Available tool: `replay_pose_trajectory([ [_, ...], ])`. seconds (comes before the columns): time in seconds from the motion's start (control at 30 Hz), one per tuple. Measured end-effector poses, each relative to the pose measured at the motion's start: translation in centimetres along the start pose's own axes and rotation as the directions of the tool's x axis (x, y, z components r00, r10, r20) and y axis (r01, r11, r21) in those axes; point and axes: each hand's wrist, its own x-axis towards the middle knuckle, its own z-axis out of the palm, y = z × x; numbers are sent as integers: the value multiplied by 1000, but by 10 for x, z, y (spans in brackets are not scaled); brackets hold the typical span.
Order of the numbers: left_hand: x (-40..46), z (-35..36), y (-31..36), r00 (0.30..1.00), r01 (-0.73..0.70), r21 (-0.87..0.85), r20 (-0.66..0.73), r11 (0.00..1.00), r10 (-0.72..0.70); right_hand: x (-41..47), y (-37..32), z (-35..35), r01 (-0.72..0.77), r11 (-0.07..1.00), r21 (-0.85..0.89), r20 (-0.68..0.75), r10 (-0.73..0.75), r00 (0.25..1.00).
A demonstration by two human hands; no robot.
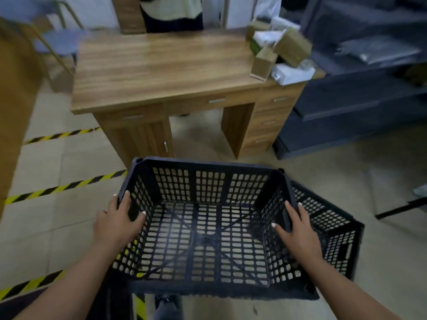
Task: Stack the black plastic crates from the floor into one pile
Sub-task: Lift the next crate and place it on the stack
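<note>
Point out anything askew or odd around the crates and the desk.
The second crate, low at the right behind the held crate, sits tilted and turned at an angle, not lined up with it. On the desk, the small cardboard boxes at the far right corner lie in a tumbled heap, some leaning.

Beyond both hands stands a wooden desk (161, 65) with drawers. Cardboard boxes (292, 46) and white packets (292, 73) crowd its far-right corner. Yellow-black floor tape (62, 188) runs left of the left hand; dark shelving (360, 88) rises beyond the right hand.
</note>
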Motion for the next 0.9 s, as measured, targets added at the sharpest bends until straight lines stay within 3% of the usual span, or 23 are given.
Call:
replay_pose_trajectory([
  [0.37,-130,-92,-38,986,111,-66,-115,992,-118,-78,-21,-70,204,977,57,-32,-203,979],
  [0.67,-193,-114,-156,963,220,-131,-129,967,-237,-140,-93,-53,330,943,47,27,-331,943],
  [0.9,-233,-118,-257,962,209,-181,-139,961,-235,-208,-156,-13,382,922,67,26,-385,923],
])
